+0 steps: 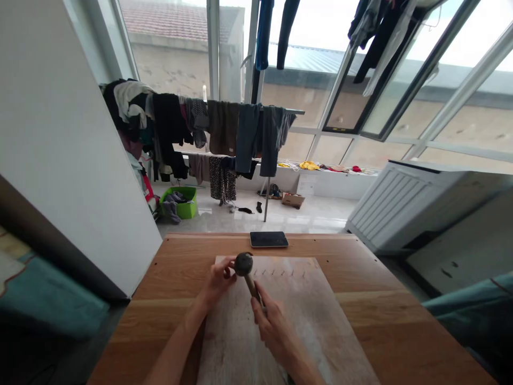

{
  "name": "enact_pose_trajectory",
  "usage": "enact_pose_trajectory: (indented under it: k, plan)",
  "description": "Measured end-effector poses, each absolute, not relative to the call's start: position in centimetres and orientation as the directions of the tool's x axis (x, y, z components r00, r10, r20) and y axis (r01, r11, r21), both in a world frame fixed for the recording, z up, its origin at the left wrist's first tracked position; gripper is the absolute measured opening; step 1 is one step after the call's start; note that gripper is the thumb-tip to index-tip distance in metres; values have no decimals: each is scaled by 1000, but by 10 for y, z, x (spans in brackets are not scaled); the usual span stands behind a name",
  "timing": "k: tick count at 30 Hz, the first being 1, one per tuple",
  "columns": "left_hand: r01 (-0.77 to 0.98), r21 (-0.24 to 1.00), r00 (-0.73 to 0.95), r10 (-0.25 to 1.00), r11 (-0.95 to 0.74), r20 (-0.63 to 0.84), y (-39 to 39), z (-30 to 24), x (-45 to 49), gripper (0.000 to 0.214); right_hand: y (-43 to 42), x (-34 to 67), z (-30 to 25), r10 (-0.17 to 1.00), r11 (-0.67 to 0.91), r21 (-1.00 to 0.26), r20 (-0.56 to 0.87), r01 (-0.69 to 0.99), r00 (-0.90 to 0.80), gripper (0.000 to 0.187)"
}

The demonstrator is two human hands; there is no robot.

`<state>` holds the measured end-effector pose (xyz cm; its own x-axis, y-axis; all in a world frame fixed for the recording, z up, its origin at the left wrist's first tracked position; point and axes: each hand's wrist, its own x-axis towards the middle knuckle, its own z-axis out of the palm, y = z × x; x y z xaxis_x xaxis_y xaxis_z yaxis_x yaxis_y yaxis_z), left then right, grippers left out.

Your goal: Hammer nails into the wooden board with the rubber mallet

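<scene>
My right hand is wrapped around the wooden handle of a hammer. Its dark round head is raised over the far left part of a pale wooden board. My left hand is at the board's far left edge, thumb and fingers pinched together beside the hammer head. Whatever lies between those fingers is too small or hidden to make out. A row of several thin nails stands in the board near its far edge, to the right of the hammer head; some look tilted.
The board lies on a brown wooden table. A dark phone lies at the table's far edge. Beyond are a clothes rack with hanging laundry, a green basket and a small cardboard box. A white cabinet stands at right.
</scene>
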<state>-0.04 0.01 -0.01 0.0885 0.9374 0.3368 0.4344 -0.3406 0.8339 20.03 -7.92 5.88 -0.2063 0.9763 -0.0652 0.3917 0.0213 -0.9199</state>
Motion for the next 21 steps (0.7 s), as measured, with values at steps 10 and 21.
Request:
enact_pose_trajectory:
  k: [10, 21]
  plan:
    - [470, 847, 78, 968, -248, 239, -6, 18, 3, 31, -122, 232, 47, 921, -380, -921, -368, -82, -131, 73]
    - [542, 798, -19, 945, -264, 325, -3, 21, 1, 29, -162, 248, -5, 974, -219, -974, -215, 58, 63, 79]
